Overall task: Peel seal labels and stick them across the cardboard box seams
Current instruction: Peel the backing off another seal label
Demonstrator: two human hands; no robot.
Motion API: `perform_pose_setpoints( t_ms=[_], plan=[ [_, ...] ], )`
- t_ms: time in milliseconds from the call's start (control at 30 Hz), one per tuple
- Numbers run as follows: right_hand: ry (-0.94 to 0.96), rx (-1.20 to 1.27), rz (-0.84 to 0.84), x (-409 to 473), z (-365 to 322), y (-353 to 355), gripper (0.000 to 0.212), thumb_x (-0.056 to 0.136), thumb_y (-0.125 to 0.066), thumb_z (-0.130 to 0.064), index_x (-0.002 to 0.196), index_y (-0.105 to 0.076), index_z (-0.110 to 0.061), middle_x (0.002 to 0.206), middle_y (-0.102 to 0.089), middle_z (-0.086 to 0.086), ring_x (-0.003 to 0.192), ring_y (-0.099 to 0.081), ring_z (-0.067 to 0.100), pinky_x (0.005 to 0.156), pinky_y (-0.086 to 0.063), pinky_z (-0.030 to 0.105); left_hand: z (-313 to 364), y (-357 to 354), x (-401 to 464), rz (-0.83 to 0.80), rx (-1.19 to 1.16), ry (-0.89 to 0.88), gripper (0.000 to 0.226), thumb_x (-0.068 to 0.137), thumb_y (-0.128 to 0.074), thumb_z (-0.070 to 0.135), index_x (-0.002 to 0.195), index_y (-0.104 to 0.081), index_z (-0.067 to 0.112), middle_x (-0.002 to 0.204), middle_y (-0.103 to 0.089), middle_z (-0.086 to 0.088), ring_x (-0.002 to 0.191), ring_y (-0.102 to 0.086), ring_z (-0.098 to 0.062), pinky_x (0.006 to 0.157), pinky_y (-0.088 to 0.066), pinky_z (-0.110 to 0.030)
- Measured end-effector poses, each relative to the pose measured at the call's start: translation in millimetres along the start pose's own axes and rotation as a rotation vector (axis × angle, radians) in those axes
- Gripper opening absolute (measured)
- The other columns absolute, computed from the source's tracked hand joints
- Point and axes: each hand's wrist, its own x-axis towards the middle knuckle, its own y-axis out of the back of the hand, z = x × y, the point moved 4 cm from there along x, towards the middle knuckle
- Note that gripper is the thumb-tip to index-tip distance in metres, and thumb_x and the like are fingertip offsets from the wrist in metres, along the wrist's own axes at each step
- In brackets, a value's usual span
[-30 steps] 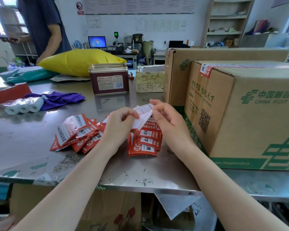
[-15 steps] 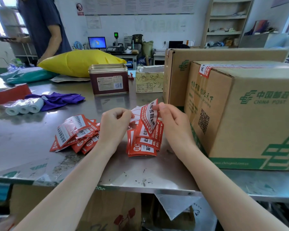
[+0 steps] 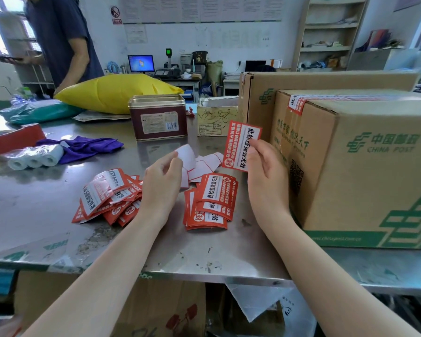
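Fingers of the right hand (image 3: 265, 176) pinch a red-and-white rectangular seal label (image 3: 241, 145); the left hand (image 3: 162, 183) grips its white backing paper (image 3: 188, 158). Beside them, the brown cardboard box (image 3: 365, 171) reads "CHINA POST" in green.

right hand (image 3: 265, 176) pinching seal label (image 3: 241, 145), left hand (image 3: 162, 181) holding backing (image 3: 188, 158)

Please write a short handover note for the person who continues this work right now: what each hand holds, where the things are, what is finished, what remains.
Right hand pinches a peeled seal label, upright, beside the near cardboard box.
Left hand holds the white backing paper above the table.
Unpeeled labels lie in two piles: one by the left wrist, one between the hands.
Done: one label peeled; the near box already has a label on its top corner.
Left: stick this label across a seam, drop the backing, peel the next.
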Motion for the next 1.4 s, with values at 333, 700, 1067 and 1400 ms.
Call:
perform_pose_setpoints(
  t_ms=[333, 700, 1067, 1400],
  plan=[
    [0.001, -0.133, -0.092, -0.9, 1.4, -5.9, 0.032, 0.097, -0.04, -0.028, 0.122, -0.056, -0.014, 0.128, -0.053, -0.005, 0.094, -0.048, -0.006, 0.066, -0.037, -0.005, -7.2, 1.4, 4.3, -0.001, 0.203, -0.002, 0.041, 0.093, -0.045, 0.031, 0.13, -0.052, 0.016, 0.152, -0.029, -0.007, 0.139, -0.029, -0.022, 0.107, -0.029, -0.038],
    [0.036, -0.247, -0.217, -5.8, -0.2, -14.0, 0.03, 0.096, -0.042, -0.027, 0.102, -0.066, -0.011, 0.119, -0.06, -0.002, 0.097, -0.057, 0.004, 0.084, -0.051, 0.024, 14.9, -1.3, -11.4, 0.002, 0.259, -0.52, 0.031, 0.086, -0.066, 0.017, 0.116, -0.063, 0.02, 0.141, -0.041, -0.004, 0.134, -0.032, -0.014, 0.102, -0.022, -0.016],
    [0.065, -0.251, -0.259, -10.2, -7.1, -15.5, 0.027, 0.094, -0.047, -0.025, 0.092, -0.07, -0.011, 0.109, -0.056, -0.014, 0.104, -0.051, 0.003, 0.093, -0.047, 0.03, 19.3, -1.3, -15.3, 0.017, 0.227, -0.565, 0.009, 0.085, -0.066, 0.014, 0.092, -0.072, 0.014, 0.124, -0.055, -0.005, 0.121, -0.044, -0.016, 0.095, -0.032, -0.026],
    [-0.042, -0.106, -0.106, -3.0, 2.2, -2.1, 0.026, 0.093, -0.051, -0.024, 0.119, -0.049, -0.02, 0.135, -0.044, -0.007, 0.101, -0.046, -0.013, 0.061, -0.03, -0.012, 18.8, 2.6, -9.8, -0.048, 0.037, -0.321, 0.02, 0.093, -0.054, 0.025, 0.095, -0.071, 0.015, 0.121, -0.054, 0.007, 0.111, -0.049, 0.002, 0.095, -0.044, -0.027]
  ],
)
